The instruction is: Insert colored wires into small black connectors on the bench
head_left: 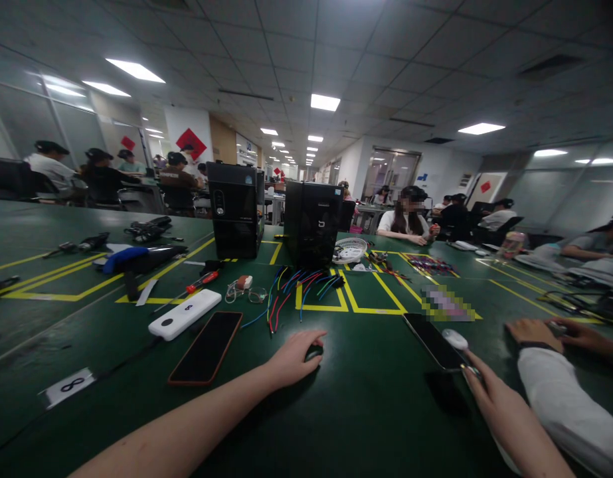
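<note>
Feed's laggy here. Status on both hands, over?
Left hand over small dark object, grip unclear. Right hand open, fingers at phone edge. Co-worker's sleeve close beside right hand.

A: Where's the light from?
B: Ceiling panels (325, 101) far above the left grip (297, 357). The room is evenly lit, the dark tabletop (376, 411) dim, with a soft shadow just under that grip.
A: Sharpness?
B: Edges bend and smear; far beyond the grip it softens.
</note>
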Available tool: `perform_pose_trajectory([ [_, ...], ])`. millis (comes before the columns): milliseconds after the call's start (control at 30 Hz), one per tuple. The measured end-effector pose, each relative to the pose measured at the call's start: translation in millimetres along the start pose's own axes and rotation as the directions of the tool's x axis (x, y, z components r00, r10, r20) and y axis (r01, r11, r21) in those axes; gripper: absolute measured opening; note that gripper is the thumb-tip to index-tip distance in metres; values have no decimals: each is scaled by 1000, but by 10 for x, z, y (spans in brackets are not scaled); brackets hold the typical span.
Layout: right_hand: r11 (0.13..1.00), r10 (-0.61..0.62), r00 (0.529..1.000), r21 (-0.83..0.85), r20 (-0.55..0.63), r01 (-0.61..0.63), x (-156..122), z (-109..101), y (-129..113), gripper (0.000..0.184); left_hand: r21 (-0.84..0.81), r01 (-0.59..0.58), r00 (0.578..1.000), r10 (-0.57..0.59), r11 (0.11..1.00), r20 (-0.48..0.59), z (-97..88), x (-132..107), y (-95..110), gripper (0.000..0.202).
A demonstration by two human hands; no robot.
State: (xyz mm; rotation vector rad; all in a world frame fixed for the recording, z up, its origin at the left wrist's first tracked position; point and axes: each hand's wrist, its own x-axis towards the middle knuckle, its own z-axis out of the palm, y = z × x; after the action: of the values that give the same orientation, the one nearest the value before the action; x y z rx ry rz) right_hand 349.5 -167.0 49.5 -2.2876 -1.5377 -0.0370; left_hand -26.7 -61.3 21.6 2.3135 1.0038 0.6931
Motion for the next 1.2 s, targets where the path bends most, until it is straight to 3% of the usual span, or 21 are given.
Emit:
perform_pose_trajectory([
  [133,996,-88,993,-25,81,90,-57,76,26,51,11,-28,1000,28,1000,-8,0,1,4,50],
  [267,990,-101,988,-81,113,111,-67,110,-13,44,20,-38,999,38,999,-1,1,-2,-7,51],
  [600,983,8,949,-179,315,51,51,146,-206,41,21,-64,998,64,998,-21,39,3,-47,50],
  [733,985,-28,942,-150,334,83,145,199,-446,41,20,-67,998,68,998,-18,32,1,-47,50],
  [900,974,-59,940,-187,336,128,453,272,-696,37,25,-51,999,51,998,5,14,7,-36,50],
  [1067,967,-76,921,-196,382,161,711,227,-765,34,34,-51,999,51,998,9,15,6,-38,48],
  [1200,980,-85,949,-145,302,134,758,161,-798,39,32,-59,998,59,998,10,9,5,-23,47],
])
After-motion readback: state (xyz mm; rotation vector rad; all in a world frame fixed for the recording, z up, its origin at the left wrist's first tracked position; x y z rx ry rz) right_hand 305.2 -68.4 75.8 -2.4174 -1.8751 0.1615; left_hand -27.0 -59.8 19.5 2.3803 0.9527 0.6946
